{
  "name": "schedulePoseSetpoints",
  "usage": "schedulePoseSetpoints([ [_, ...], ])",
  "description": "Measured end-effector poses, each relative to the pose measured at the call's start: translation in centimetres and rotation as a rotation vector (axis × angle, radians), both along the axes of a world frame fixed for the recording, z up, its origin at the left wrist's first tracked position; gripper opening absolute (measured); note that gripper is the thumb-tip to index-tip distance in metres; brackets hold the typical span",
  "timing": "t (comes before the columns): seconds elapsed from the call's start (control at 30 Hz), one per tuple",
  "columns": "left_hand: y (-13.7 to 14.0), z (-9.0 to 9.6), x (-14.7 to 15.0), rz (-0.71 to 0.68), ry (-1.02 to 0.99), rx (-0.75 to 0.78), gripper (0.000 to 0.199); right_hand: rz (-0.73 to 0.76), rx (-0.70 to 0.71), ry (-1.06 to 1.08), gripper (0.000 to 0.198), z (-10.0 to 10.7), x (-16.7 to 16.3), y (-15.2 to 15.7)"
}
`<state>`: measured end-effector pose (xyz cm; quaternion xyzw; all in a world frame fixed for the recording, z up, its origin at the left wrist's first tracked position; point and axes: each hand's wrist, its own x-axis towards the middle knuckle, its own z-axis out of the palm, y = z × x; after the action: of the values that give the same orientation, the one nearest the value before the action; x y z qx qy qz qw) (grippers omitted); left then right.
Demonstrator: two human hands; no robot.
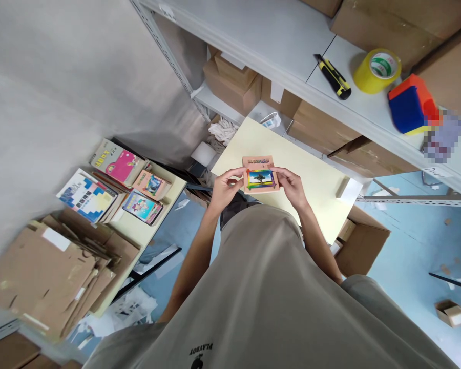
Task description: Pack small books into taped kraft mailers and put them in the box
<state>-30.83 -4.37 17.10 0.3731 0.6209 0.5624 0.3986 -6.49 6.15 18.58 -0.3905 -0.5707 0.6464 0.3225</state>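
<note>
A small pink book (260, 179) with a tree picture on its cover is held between my two hands, above the near edge of the pale yellow table (303, 174). My left hand (229, 187) pinches its left side, thumb and fingers closed on the edge. On the opposite side my right hand (290, 185) grips the upper right edge. The lettering on the cover appears upside down from here. Whether the book's bottom touches the table, I cannot tell.
At left, a side table bears stacked books (117, 161) and flattened cardboard (49, 271). On the shelf (253, 31) lie a utility knife (333, 77), yellow tape (376, 72) and a tape dispenser (409, 105). An open carton (363, 243) stands by the table's right side.
</note>
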Motion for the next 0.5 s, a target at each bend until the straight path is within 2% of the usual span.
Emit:
schedulePoseSetpoints([
  [0.13, 0.1, 0.6, 0.3, 0.034, -0.044, -0.059, 0.049, 0.058, -0.061, -0.031, 0.054, 0.7, -0.6, -0.4],
  [0.27, 0.1, 1.1, 0.8, 0.050, -0.061, -0.069, 0.062, 0.040, -0.119, -0.050, 0.068, 0.9, -1.4, -1.1],
  [0.5, -0.3, 1.0, 1.0, 0.097, -0.024, -0.032, 0.071, 0.008, -0.092, -0.046, 0.068, -0.2, -1.4, -1.5],
])
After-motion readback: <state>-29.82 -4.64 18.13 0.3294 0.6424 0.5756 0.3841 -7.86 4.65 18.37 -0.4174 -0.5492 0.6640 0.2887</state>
